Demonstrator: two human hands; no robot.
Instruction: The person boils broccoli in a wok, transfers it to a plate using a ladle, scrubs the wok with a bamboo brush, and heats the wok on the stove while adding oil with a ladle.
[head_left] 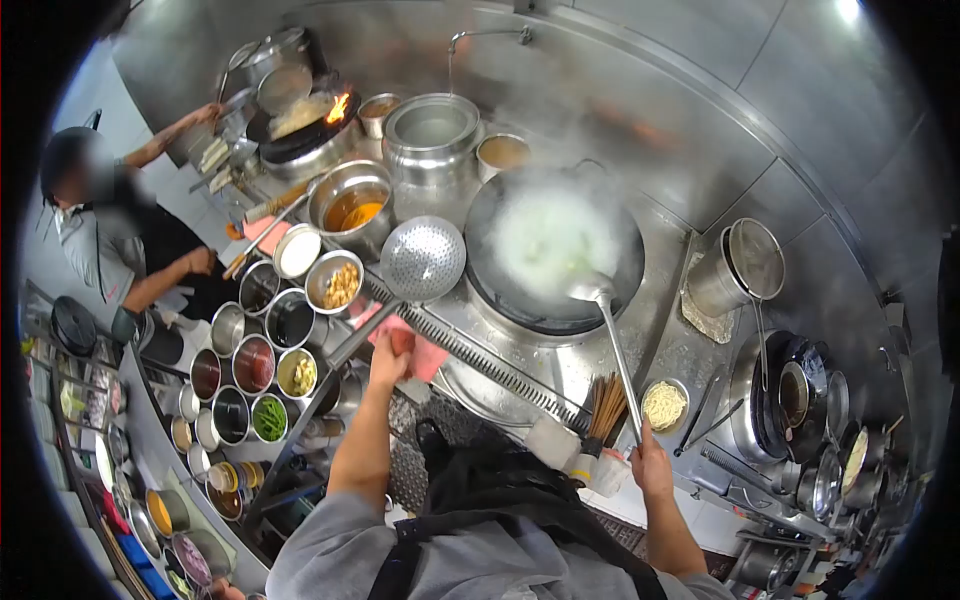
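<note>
My right hand is closed around the end of a long-handled ladle. The ladle's bowl rests at the near right side of a large wok, in cloudy, steaming liquid; steam blurs a few greenish bits there. My left hand is closed on a pink cloth at the stove's front edge, left of the wok. A round perforated strainer lies just beyond that hand. Close to my right hand stands a bowl of noodles.
Left, metal containers hold green vegetables, sauces and other ingredients. A co-worker stands at another wok with a flame. A running tap feeds a pot. Bamboo brushes stand in front; a stacked strainer is right.
</note>
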